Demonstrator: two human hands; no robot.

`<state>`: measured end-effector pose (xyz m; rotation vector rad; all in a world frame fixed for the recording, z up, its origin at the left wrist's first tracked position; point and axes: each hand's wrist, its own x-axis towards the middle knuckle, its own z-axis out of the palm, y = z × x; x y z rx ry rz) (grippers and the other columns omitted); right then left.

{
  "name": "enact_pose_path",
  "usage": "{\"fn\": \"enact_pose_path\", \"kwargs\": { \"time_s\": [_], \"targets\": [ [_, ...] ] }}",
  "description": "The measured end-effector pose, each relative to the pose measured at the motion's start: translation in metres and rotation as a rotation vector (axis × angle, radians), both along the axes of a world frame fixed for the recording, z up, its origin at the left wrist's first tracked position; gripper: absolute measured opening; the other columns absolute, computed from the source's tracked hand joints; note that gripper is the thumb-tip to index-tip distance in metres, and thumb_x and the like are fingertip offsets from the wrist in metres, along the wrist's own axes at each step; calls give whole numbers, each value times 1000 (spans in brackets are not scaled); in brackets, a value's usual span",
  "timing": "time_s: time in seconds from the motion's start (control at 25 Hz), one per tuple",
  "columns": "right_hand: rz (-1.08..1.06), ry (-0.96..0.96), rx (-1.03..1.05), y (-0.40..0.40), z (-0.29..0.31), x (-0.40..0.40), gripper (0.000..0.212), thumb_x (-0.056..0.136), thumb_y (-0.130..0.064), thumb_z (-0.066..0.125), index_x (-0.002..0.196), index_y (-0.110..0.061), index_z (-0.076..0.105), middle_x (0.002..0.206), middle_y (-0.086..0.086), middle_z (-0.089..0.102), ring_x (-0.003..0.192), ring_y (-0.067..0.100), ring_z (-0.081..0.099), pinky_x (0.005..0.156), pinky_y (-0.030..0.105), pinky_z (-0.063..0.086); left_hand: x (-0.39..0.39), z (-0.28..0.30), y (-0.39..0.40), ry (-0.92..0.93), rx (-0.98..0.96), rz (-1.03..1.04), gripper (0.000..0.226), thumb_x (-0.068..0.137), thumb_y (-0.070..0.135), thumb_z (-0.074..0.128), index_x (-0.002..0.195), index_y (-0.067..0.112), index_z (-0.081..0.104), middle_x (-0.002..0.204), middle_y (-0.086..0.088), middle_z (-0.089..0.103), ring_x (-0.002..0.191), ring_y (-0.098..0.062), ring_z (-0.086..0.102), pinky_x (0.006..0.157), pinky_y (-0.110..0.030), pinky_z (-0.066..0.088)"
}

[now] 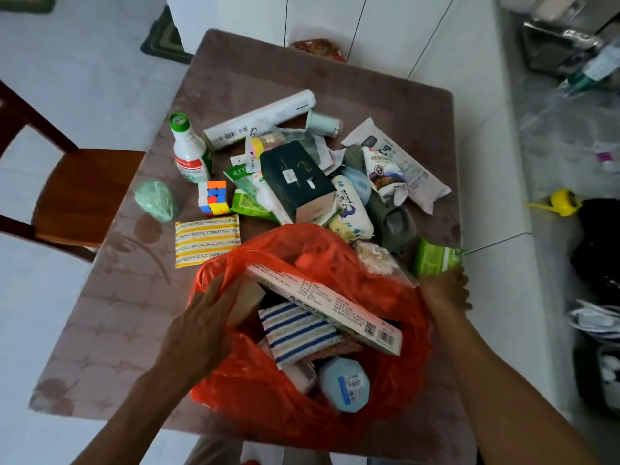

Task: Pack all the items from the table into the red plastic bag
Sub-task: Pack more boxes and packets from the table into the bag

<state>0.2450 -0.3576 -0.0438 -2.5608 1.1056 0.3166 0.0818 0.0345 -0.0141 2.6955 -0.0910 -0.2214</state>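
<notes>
The red plastic bag [268, 397] lies open at the table's near edge, holding a long pink box [335, 310], a blue-striped cloth [298, 333] and a pale blue jar [345, 384]. My left hand [198, 333] grips the bag's left rim, against a tan item inside. My right hand [446, 290] rests at the bag's right side, fingers closed on a green packet [432, 260]. Beyond the bag lie a yellow-striped cloth [206, 239], a puzzle cube [213, 197], a white bottle [189, 151], a dark box [298, 181] and several packets.
The brown table [110, 317] stands beside a wooden chair [77, 193] on the left. A white roll [258, 119] and a white food pouch [399, 162] lie at the pile's far side. Clutter and a yellow object [563, 203] are on the floor at right.
</notes>
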Motion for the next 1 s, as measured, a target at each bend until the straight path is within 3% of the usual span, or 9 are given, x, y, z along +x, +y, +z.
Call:
{"fn": "enact_pose_path", "kwargs": {
  "time_s": [0.16, 0.36, 0.44, 0.56, 0.64, 0.72, 0.8, 0.88, 1.0],
  "targets": [
    [-52, -100, 208, -16, -6, -13, 121, 44, -59, 77, 146, -23, 22, 138, 17, 51, 118, 39, 55, 93, 49, 48, 3, 0, -7, 7, 21, -1, 116, 52, 8, 88, 149, 22, 26, 147, -19, 43, 105, -49, 62, 45, -40, 55],
    [-65, -537, 370, 2, 62, -37, 71, 76, -22, 75, 136, -26, 38, 127, 11, 58, 107, 32, 59, 76, 28, 42, 8, 14, -13, -39, 33, 26, 109, 55, 10, 89, 146, 24, 29, 142, -20, 49, 101, -47, 65, 43, -43, 54],
    [138, -631, 535, 24, 99, -61, 73, 75, -8, 76, 137, -30, 43, 122, 0, 60, 100, 12, 61, 70, 21, 46, 7, 23, -6, -32, -14, 83, 101, 64, 5, 81, 147, 26, 29, 149, -15, 42, 100, -45, 64, 52, -44, 58],
    [714, -333, 856, 93, 116, -101, 79, 65, -11, 81, 134, -34, 48, 124, -16, 57, 105, -10, 56, 78, 16, 50, 1, 41, 7, -110, -112, 86, 100, 62, -12, 67, 147, 23, 29, 153, -7, 34, 99, -40, 66, 56, -40, 59],
    [1181, -193, 622, 136, 92, -121, 75, 63, -38, 78, 132, -38, 48, 132, -14, 54, 118, 5, 54, 96, 34, 44, 0, 56, 16, -172, -164, 47, 93, 60, -6, 58, 145, 20, 32, 154, -5, 34, 110, -38, 63, 63, -40, 60],
    [1395, -190, 244, 169, 56, -127, 75, 66, -61, 68, 134, -38, 47, 136, -4, 53, 118, 22, 53, 97, 48, 35, 3, 65, 17, -218, -151, 17, 92, 60, -1, 57, 145, 19, 30, 151, -8, 38, 113, -39, 61, 68, -42, 60],
    [1343, -188, 91, 190, 50, -126, 75, 72, -69, 59, 138, -35, 46, 141, 3, 50, 119, 27, 49, 98, 53, 34, 10, 64, 11, -215, -115, 15, 102, 57, -8, 67, 145, 22, 27, 147, -12, 43, 110, -41, 61, 68, -48, 60],
    [1331, -263, 202, 188, 65, -120, 64, 78, -69, 55, 131, -33, 54, 144, 0, 47, 123, 22, 44, 101, 52, 35, 15, 53, 4, -149, -90, 15, 106, 55, -8, 71, 147, 24, 28, 146, -13, 46, 108, -40, 62, 63, -47, 60],
    [956, -442, 248, 138, 68, -72, 46, 85, -54, 60, 121, -25, 59, 136, 0, 51, 121, 18, 46, 100, 47, 40, 15, 36, 2, -90, -25, -1, 81, 65, 17, 60, 142, 27, 38, 136, -12, 57, 101, -37, 65, 57, -42, 60]
  ]
}}
